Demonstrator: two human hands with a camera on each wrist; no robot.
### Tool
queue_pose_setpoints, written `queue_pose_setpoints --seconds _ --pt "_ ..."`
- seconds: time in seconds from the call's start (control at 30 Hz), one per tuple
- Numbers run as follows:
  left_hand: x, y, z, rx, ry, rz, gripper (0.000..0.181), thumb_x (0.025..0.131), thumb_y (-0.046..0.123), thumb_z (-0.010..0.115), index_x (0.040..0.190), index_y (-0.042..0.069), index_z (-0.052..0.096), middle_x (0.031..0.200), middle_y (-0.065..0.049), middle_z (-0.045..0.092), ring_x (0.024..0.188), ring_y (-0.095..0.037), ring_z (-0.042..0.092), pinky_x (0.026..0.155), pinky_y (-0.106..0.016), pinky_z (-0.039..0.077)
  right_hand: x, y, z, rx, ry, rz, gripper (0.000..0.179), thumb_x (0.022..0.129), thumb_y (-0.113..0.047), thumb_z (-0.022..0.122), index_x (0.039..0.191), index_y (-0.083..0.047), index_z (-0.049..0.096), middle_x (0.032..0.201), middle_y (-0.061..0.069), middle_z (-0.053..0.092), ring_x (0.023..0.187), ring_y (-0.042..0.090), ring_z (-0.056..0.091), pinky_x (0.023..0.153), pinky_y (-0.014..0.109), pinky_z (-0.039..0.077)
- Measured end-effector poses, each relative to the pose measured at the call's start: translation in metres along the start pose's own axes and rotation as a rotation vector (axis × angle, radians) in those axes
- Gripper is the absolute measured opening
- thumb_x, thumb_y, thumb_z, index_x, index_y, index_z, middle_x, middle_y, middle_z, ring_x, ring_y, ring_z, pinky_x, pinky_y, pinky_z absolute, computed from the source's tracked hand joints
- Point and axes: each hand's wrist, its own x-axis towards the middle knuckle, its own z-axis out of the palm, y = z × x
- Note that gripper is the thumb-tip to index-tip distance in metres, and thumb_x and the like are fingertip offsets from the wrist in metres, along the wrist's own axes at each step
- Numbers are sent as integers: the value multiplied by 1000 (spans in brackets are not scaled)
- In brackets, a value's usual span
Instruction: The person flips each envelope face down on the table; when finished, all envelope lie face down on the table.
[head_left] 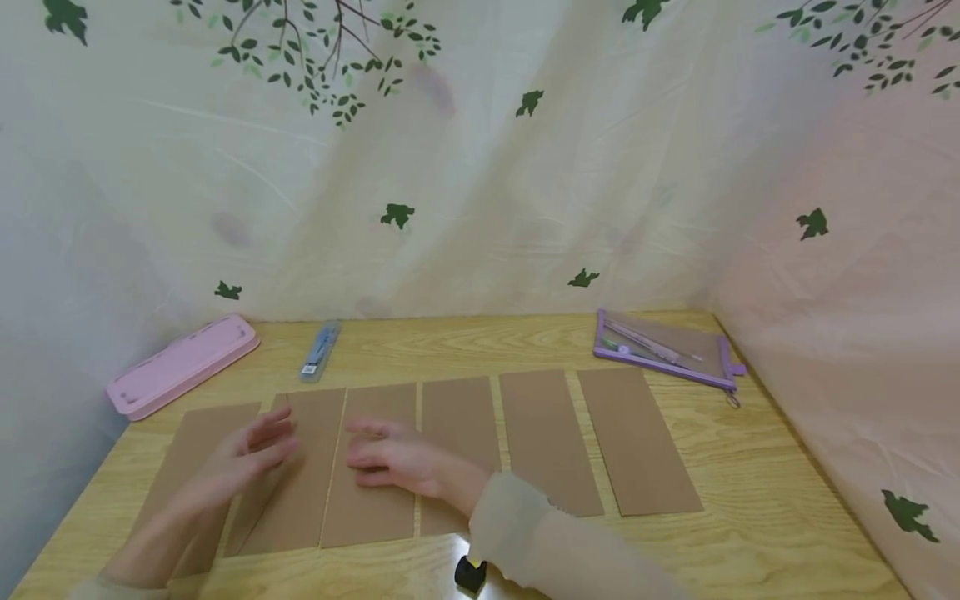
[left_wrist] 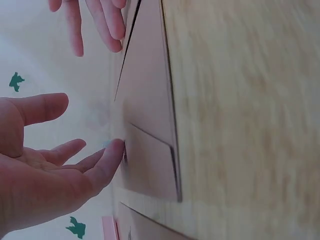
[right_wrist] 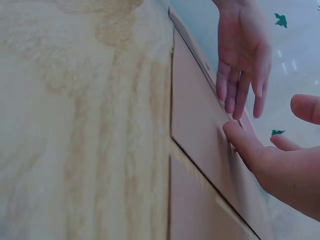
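Several brown cardboard rectangles lie side by side in a row across the wooden table. My left hand [head_left: 243,462] is over the second cardboard piece [head_left: 307,467] from the left, its fingers loosely extended. A slanting edge shows on that piece, as of one sheet lying askew on another. In the left wrist view, one of the left fingertips [left_wrist: 116,147] is right at the cardboard surface [left_wrist: 147,165]. My right hand [head_left: 397,457] is palm down over the third cardboard piece [head_left: 375,517], fingers relaxed and pointing left. Neither hand grips anything.
At the back left lie a pink case [head_left: 183,367] and a narrow blue packet [head_left: 320,352]. A clear pouch with purple trim [head_left: 663,346] holding pens is at the back right. A black object [head_left: 470,575] sits near the front edge. Leaf-patterned curtains [head_left: 480,167] enclose the table.
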Motion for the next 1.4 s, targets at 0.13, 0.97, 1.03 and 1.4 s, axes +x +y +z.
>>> queue_pose_setpoints --seconds 0.13,0.97,1.03,1.4 --pt "0 -6 -4 12 8 -22 72 105 31 57 156 -7 24 153 -33 37 138 -46 39 96 -26 46 5 4 13 18 11 1 55 98 5 54 151 2 41 137 21 48 119 28 55 106 49 46" --pt "-16 -39 -38 -17 -3 -39 68 107 26 54 151 -16 26 151 -38 33 104 18 45 86 -14 48 10 8 43 44 26 49 59 96 4 57 152 1 39 158 25 30 142 36 37 104 57 46" --pt "-16 -41 -38 -40 -5 -43 67 107 26 54 151 -16 25 151 -39 34 103 19 47 86 -14 48 11 9 42 52 29 50 59 96 4 57 152 1 39 158 24 31 142 36 37 104 57 46" --pt "-14 -49 -46 -63 -46 -50 65 107 26 53 151 -16 28 152 -36 35 107 17 49 87 -14 48 12 12 37 107 29 40 58 94 2 58 150 0 43 155 24 37 138 42 42 105 58 45"
